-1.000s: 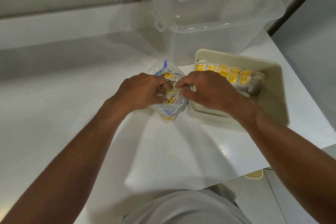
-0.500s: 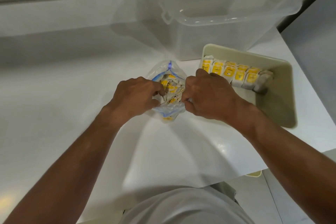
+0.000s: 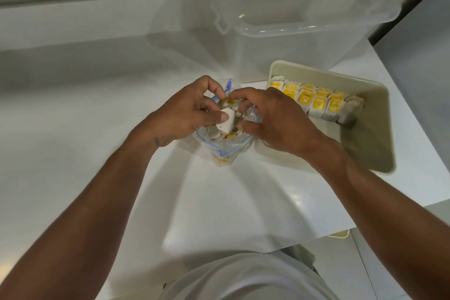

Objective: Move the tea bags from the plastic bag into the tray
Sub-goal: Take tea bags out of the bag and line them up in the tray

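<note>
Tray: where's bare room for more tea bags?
Free: the tray floor between the tea bag row along its far wall and its near wall. Counter left of the plastic bag. Crowded: the bag's mouth, where left hand and right hand meet.

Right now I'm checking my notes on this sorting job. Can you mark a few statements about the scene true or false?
1. The tray already holds a row of tea bags. True.
2. The plastic bag lies inside the tray. False: it stands on the counter, beside the tray.
3. The left hand pinches a white tea bag. True.
4. The right hand rests in the tray. False: its fingers curl at the plastic bag's mouth.
</note>
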A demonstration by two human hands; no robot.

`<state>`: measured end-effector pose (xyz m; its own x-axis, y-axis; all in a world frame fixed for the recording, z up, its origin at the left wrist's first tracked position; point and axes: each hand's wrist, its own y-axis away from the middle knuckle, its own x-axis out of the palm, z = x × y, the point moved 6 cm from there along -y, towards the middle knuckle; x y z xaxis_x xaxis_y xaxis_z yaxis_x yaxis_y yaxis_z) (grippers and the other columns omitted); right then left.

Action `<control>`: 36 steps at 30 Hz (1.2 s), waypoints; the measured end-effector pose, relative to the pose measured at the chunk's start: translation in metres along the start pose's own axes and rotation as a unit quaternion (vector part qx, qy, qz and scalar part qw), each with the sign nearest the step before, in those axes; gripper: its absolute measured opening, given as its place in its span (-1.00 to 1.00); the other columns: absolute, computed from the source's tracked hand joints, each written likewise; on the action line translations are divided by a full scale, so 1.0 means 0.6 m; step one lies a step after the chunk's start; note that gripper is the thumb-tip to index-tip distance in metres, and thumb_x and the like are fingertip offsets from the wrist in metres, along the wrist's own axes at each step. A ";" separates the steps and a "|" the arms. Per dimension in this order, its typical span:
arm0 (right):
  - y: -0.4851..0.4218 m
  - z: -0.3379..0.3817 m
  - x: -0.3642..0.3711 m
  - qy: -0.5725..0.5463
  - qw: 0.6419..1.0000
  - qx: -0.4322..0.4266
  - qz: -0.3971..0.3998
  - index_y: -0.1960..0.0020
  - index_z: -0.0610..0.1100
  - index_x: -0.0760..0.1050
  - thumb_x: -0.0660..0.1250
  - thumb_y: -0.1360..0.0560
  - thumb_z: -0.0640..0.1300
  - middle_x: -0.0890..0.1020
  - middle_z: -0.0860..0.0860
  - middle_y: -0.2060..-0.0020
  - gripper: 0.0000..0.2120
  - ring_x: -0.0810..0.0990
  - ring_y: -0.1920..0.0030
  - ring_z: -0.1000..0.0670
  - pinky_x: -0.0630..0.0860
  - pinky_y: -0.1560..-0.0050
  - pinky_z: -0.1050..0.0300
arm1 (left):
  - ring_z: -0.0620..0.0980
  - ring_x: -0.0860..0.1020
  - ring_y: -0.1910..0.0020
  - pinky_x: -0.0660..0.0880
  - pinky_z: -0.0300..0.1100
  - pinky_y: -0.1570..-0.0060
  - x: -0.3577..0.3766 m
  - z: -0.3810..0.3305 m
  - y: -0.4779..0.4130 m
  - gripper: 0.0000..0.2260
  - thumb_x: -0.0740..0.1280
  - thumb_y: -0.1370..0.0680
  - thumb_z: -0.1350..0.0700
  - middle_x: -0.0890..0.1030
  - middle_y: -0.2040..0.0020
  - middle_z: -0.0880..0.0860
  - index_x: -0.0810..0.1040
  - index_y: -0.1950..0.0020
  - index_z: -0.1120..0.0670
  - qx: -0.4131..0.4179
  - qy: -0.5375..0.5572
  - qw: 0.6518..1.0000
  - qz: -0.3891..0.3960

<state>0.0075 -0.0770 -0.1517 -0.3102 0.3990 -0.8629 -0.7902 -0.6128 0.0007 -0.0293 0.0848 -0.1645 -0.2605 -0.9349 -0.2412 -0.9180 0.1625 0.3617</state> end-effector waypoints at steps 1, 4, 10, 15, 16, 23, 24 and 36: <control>-0.002 0.000 0.001 -0.017 1.000 0.003 0.006 -0.30 0.14 0.48 0.47 -0.42 -0.02 0.63 0.19 0.06 -0.53 0.48 0.07 0.10 0.42 0.07 0.16 | 0.00 0.59 0.19 0.46 -0.06 0.08 0.001 -0.002 -0.002 -0.73 0.48 -0.51 0.17 0.69 0.12 0.16 0.43 -0.09 0.02 -0.005 -0.004 1.000 0.006; -0.003 0.002 0.002 -0.047 0.999 -0.009 0.009 -0.22 0.11 0.57 0.52 -0.38 0.04 0.63 0.14 0.07 -0.58 0.55 0.06 0.06 0.45 0.05 0.14 | -0.04 0.61 0.25 0.45 -0.16 0.17 0.003 -0.010 -0.006 -0.71 0.50 -0.49 0.15 0.71 0.16 0.12 0.41 -0.04 0.01 -0.012 -0.015 1.000 -0.011; 0.000 0.013 -0.003 0.051 0.998 0.006 -0.037 -0.23 0.14 0.52 0.45 -0.33 0.28 0.65 0.15 0.04 -0.48 0.56 0.03 0.04 0.45 -0.01 0.00 | -0.13 0.56 0.39 0.40 -0.32 0.38 0.004 -0.015 -0.014 -0.67 0.56 -0.42 0.14 0.68 0.19 0.10 0.53 -0.10 0.04 -0.052 0.047 0.992 -0.108; -0.002 0.002 -0.006 -0.057 0.998 0.025 -0.029 -0.24 0.03 0.58 0.34 -0.53 -0.13 0.52 0.26 0.29 -0.71 0.49 0.27 0.17 0.43 0.17 0.29 | -0.13 0.62 0.34 0.45 -0.26 0.33 -0.002 -0.026 -0.013 -0.79 0.46 -0.53 0.04 0.70 0.24 -0.05 0.50 -0.10 0.01 -0.016 0.013 0.990 -0.138; -0.002 -0.002 -0.008 -0.058 0.997 0.037 -0.024 -0.26 0.04 0.57 0.33 -0.52 -0.16 0.55 0.23 0.22 -0.68 0.49 0.25 0.18 0.41 0.16 0.31 | -0.11 0.62 0.28 0.47 -0.20 0.27 -0.010 -0.026 -0.013 -0.83 0.43 -0.55 -0.01 0.70 0.20 -0.09 0.49 -0.07 -0.05 0.007 -0.090 0.983 -0.158; -0.005 -0.028 -0.022 -0.159 0.982 0.095 -0.022 -0.09 0.04 0.50 0.46 -0.43 -0.19 0.60 0.18 0.13 -0.70 0.54 0.27 0.28 0.38 0.22 0.50 | -0.03 0.56 0.15 0.32 -0.20 0.29 0.029 0.006 -0.021 -0.81 0.31 -0.50 -0.15 0.63 0.09 -0.12 0.57 -0.08 -0.20 0.063 -0.581 0.809 -0.064; -0.005 -0.029 -0.023 -0.155 0.983 0.095 -0.022 -0.05 0.04 0.51 0.46 -0.44 -0.19 0.59 0.20 0.19 -0.75 0.53 0.28 0.30 0.38 0.23 0.50 | -0.02 0.53 0.20 0.28 -0.21 0.30 0.035 0.006 -0.022 -0.78 0.30 -0.50 -0.16 0.63 0.10 -0.10 0.58 -0.11 -0.18 0.066 -0.609 0.787 -0.070; 0.000 -0.030 -0.027 -0.138 0.986 0.090 -0.019 0.07 0.08 0.58 0.41 -0.48 -0.15 0.51 0.42 0.45 -0.87 0.49 0.31 0.35 0.32 0.25 0.47 | -0.02 0.57 0.12 0.41 -0.18 0.25 0.012 0.013 -0.032 -0.85 0.29 -0.54 -0.07 0.65 0.10 -0.15 0.64 -0.03 -0.18 0.027 -0.486 0.867 -0.103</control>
<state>0.0221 -0.0958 -0.1468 -0.3903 0.6051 -0.6939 -0.8775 -0.4725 0.0815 -0.0158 0.0771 -0.1801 -0.1941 -0.2419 -0.9507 -0.9809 0.0638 0.1840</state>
